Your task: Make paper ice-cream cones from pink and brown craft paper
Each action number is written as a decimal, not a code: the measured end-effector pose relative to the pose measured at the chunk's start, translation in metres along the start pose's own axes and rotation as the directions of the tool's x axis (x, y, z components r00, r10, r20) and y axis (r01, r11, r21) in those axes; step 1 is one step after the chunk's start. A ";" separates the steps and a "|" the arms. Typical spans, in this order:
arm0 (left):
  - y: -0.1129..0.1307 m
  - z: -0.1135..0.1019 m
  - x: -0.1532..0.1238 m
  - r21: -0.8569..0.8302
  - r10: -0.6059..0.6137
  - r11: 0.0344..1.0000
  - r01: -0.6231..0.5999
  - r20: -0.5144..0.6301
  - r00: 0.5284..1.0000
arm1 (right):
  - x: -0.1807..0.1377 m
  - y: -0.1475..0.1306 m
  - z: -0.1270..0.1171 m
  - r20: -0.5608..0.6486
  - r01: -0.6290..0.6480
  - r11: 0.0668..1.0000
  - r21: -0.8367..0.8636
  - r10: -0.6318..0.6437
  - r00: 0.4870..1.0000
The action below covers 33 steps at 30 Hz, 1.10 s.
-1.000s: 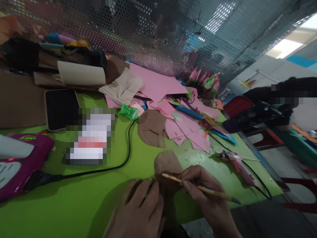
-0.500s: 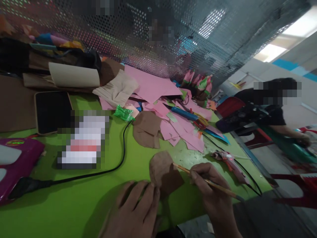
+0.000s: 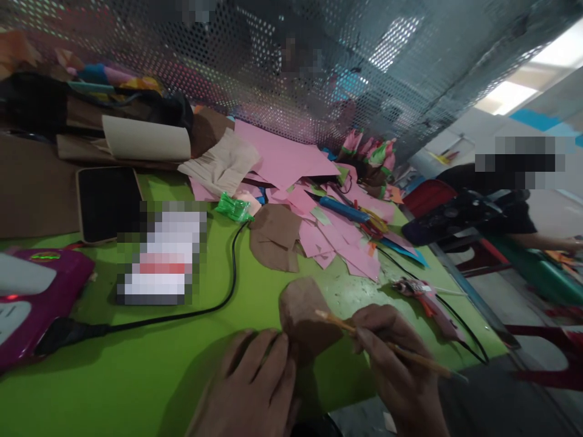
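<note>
A small brown paper cut-out (image 3: 306, 303) with a rounded far edge lies on the green tabletop. My left hand (image 3: 255, 379) rests flat beside it, fingers stretched out and its fingertips at the paper's near left edge. Pinched in the fingers of my right hand (image 3: 394, 349) is a slim wooden stick (image 3: 334, 320), slanting from upper left to lower right. Its pale tip is over the cut-out; whether it touches the paper I cannot tell. A larger round brown paper piece (image 3: 273, 233) lies just beyond.
Pink paper scraps (image 3: 330, 233), a blue cutter (image 3: 344, 208) and yellow-handled scissors (image 3: 374, 226) lie farther back. A pink glue gun (image 3: 439, 312) sits at right, with its cord. Two phones, a dark one (image 3: 109, 203) and a lit one (image 3: 164, 258), and a purple power strip (image 3: 68, 297) occupy the left. Another person (image 3: 496, 194) works at right.
The whole view has shifted slightly to the right. The stick's tip has moved a little toward me over the brown cut-out. My left hand stays flat beside the paper.
</note>
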<state>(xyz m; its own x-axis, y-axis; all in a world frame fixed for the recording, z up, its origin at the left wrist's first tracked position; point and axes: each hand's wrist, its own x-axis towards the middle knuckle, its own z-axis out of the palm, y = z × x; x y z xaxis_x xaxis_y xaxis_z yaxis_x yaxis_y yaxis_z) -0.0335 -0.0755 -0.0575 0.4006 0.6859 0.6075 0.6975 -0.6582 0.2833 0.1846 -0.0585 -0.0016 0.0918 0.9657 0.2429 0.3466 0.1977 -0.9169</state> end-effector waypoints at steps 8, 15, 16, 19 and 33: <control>0.003 -0.005 0.004 -0.021 0.004 1.000 -0.006 -0.051 0.999 | -0.005 -0.006 0.012 0.212 -0.146 0.989 -0.021 0.147 0.966; 0.006 -0.002 -0.005 -0.039 0.033 0.999 -0.034 -0.028 0.999 | -0.006 -0.010 0.015 0.182 -0.205 0.979 0.009 0.200 0.963; 0.006 -0.003 -0.006 -0.035 0.034 0.999 -0.034 -0.016 0.999 | -0.006 -0.009 0.015 0.197 -0.190 0.982 0.009 0.184 0.963; 0.005 -0.004 -0.007 -0.026 0.065 0.998 -0.065 -0.019 0.998 | -0.006 -0.008 0.013 0.244 -0.130 0.991 -0.013 0.129 0.961; 0.005 -0.004 -0.008 -0.030 0.052 0.998 -0.051 0.019 0.998 | -0.008 -0.003 0.008 0.217 -0.077 0.989 -0.128 0.104 0.971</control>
<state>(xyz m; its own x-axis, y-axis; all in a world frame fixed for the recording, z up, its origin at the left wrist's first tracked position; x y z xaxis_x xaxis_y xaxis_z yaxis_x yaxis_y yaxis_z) -0.0357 -0.0857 -0.0579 0.4477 0.6567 0.6069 0.6579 -0.7016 0.2738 0.1748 -0.0653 -0.0031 -0.0777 0.9944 0.0718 0.4555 0.0995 -0.8847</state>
